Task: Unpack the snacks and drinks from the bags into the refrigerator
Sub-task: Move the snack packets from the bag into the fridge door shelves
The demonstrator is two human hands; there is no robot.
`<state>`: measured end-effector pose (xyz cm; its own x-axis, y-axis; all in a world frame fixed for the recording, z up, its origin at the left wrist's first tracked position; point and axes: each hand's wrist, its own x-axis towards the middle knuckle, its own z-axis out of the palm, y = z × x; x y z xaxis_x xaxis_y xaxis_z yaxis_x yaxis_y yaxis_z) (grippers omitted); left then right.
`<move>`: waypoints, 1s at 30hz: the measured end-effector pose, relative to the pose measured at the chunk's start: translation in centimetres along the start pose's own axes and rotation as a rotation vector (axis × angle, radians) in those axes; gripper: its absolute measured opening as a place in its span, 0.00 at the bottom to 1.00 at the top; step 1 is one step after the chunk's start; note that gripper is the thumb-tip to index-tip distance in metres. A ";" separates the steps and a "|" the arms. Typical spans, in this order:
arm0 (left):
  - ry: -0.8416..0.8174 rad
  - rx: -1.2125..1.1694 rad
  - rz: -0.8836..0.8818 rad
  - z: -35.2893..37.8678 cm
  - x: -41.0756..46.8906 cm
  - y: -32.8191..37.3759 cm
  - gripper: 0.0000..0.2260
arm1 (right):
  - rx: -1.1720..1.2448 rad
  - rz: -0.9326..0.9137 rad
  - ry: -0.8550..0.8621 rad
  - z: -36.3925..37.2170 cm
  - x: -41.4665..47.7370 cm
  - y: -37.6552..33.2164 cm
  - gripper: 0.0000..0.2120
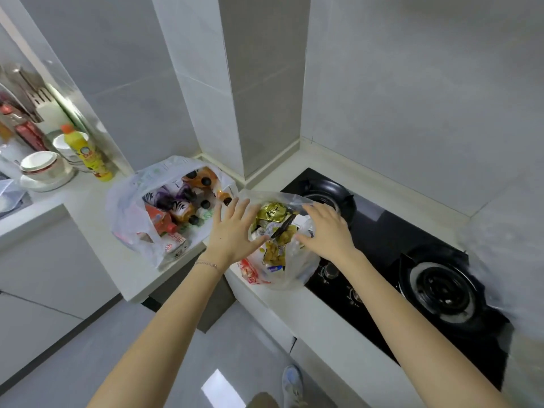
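Note:
Two clear plastic bags stand on the white counter [97, 207]. The left bag [132, 219] holds several drink bottles [182, 210] with black caps and orange and purple labels. The right bag [300, 266], beside the stove, holds snack packets, among them a gold packet [269, 213] and a yellow one [275, 251]. My left hand [232, 231] is spread open with straight fingers at the left side of the snack bag's mouth. My right hand [323, 231] lies on the bag's right side, fingers spread on the plastic. The refrigerator is out of view.
A black two-burner gas stove [406, 260] fills the counter to the right. At far left stand a yellow bottle [88, 154], stacked white bowls [44, 169] and a utensil rack [32, 98]. Grey tiled walls close the corner. My shoe [293, 384] shows on the grey floor.

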<state>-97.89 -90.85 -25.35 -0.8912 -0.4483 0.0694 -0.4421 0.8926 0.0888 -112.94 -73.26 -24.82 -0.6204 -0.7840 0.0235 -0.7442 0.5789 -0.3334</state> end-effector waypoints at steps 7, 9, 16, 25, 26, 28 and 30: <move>-0.085 -0.047 0.026 4.2 4.4 0.3 0.32 | 0.052 0.022 -0.077 3.2 3.8 1.7 0.34; -0.113 -0.048 0.047 5.2 5.6 0.6 0.31 | 0.046 0.049 -0.094 4.0 4.8 2.3 0.33; -0.182 -0.083 0.094 7.9 9.2 0.2 0.27 | 0.026 0.127 -0.123 6.6 8.3 3.8 0.30; -0.297 -0.051 0.163 10.7 12.1 -0.1 0.36 | -0.051 0.237 -0.160 9.3 9.4 4.2 0.29; -0.309 -0.044 0.164 11.0 12.2 -0.2 0.36 | -0.054 0.251 -0.161 9.5 9.6 4.2 0.28; -0.320 -0.020 0.171 11.5 12.4 -0.3 0.38 | -0.057 0.277 -0.168 10.0 9.9 4.2 0.29; -0.317 -0.003 0.179 11.8 12.7 -0.4 0.38 | -0.055 0.301 -0.193 10.3 10.3 4.1 0.30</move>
<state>-110.23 -96.30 -36.23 -0.9420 -0.2472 -0.2271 -0.2762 0.9553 0.1057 -119.84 -81.23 -35.62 -0.7594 -0.6015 -0.2482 -0.5506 0.7973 -0.2474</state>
